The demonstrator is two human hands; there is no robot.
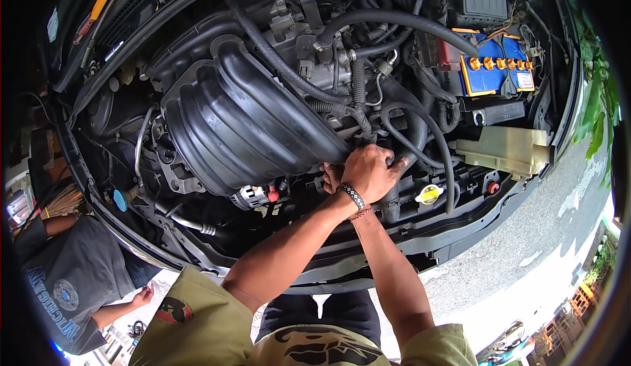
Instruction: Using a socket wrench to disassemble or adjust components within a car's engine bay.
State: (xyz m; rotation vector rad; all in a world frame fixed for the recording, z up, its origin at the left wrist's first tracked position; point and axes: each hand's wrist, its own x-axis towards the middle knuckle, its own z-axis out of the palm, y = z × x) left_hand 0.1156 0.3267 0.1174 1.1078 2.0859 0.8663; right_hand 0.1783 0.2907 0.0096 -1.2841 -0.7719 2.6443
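Observation:
My forearms cross at the wrists above the front edge of the engine bay. My left hand (372, 169), wearing a patterned bracelet, lies on top, its fingers curled down beside the ribbed black intake manifold (256, 113) and close to a thick black hose (418, 132). What it grips is hidden under the palm. Beneath and to the left, my right hand (330, 176) shows only bent fingers, next to the manifold's lower end; my left wrist covers the rest, and whatever it holds cannot be seen.
A blue battery (490, 70) with orange caps stands at the far right, above a cream plastic reservoir (503, 150). A yellow-topped radiator cap (429, 194) lies right of my hands. An alternator (250, 197) sits below the manifold. Another person (75, 274) is at the left.

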